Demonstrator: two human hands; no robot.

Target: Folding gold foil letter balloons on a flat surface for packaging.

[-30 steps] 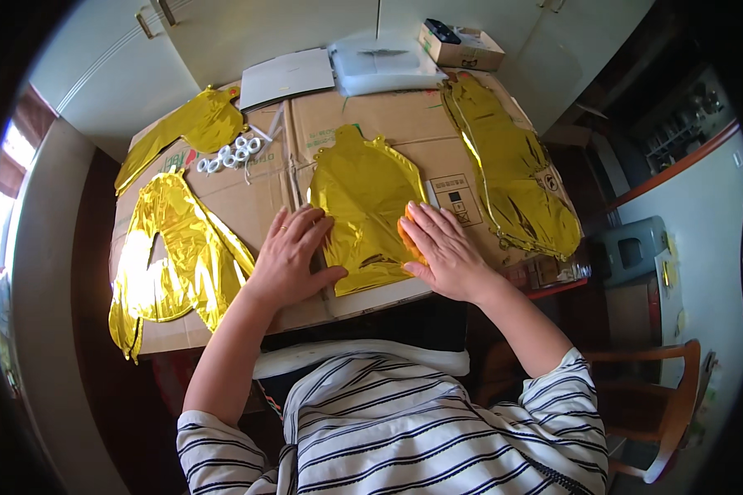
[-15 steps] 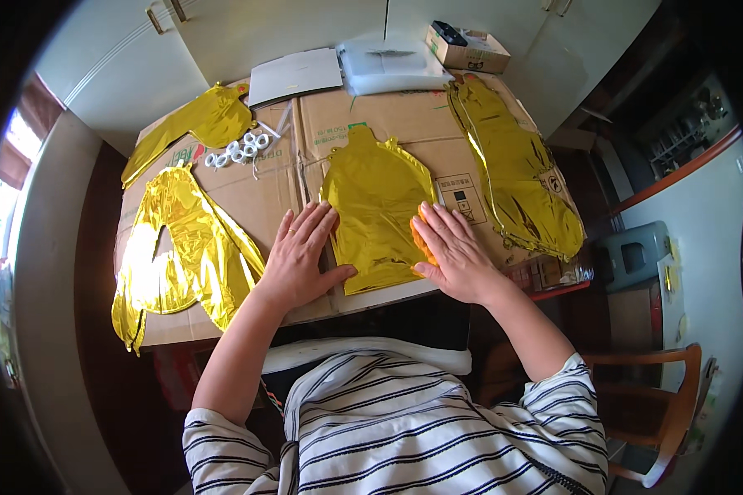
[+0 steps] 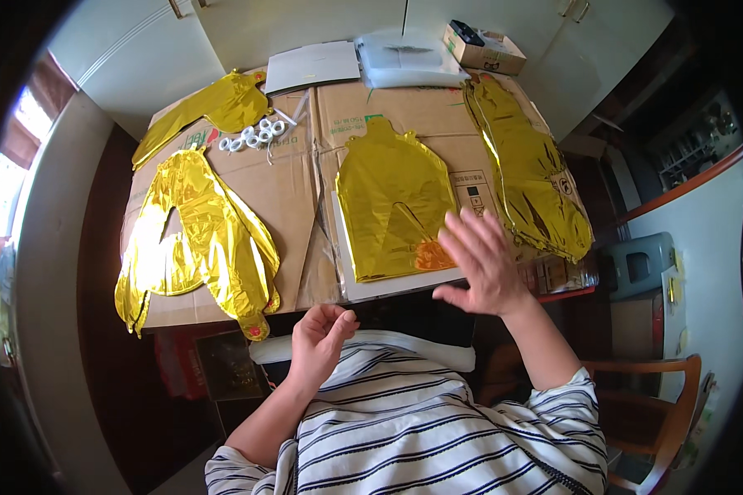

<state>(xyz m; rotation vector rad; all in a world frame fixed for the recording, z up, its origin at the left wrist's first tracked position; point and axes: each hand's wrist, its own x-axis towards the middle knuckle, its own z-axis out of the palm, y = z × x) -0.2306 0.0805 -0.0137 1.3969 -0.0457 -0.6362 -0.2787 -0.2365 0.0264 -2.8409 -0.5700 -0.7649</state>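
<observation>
A flat, uninflated gold foil balloon point(image 3: 388, 198) with a small neck at its far end lies in the middle of the cardboard. Under its near edge shows a white sheet point(image 3: 371, 290). My right hand point(image 3: 487, 268) is raised over the balloon's near right corner, fingers spread, holding nothing; an orange patch like its reflection shows on the foil. My left hand point(image 3: 322, 338) is in front of the table's near edge, fingers curled and thumb against them. Whatever it may hold is hidden. Left of it lies another gold foil balloon point(image 3: 186, 190) with an opening in its middle.
More gold foil balloons lie at the far left point(image 3: 223, 103) and right point(image 3: 524, 165). White rings point(image 3: 254, 134) cluster near a grey-white board point(image 3: 314, 68). Clear plastic bags point(image 3: 409, 62) and a small box point(image 3: 487, 49) stand behind. A wooden chair point(image 3: 677, 404) is at lower right.
Both hands have left the middle balloon, where they lay flat on its sides. My left hand has drawn back toward my body and curled; my right has lifted, moving right and nearer.
</observation>
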